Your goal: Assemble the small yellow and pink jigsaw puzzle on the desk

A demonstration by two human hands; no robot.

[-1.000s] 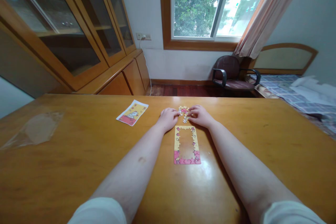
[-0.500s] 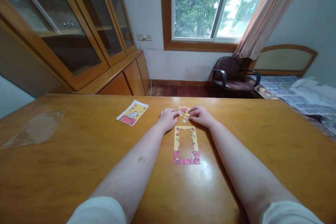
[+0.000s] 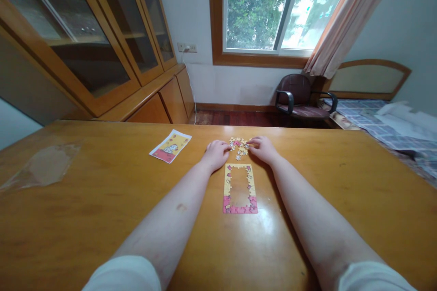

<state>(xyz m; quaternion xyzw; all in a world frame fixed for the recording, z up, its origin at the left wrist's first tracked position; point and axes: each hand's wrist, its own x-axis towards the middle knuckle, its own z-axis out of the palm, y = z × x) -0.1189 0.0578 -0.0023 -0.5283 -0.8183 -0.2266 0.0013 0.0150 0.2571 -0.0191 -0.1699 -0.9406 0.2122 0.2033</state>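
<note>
Grip | left hand [image 3: 215, 152] and right hand [image 3: 262, 148] curled, both touching loose pieces [image 3: 238, 145], pinch I cannot tell | I judge: spread pieces flat, clear of puzzle frame [image 3: 239, 188].

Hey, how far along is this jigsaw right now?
Done: the puzzle border looks joined all round. In hand: left hand and right hand both rest at the loose pieces just beyond it; whether either holds one is unclear. Left: the border's whole middle shows bare table, so the inside remains to be filled.
</note>
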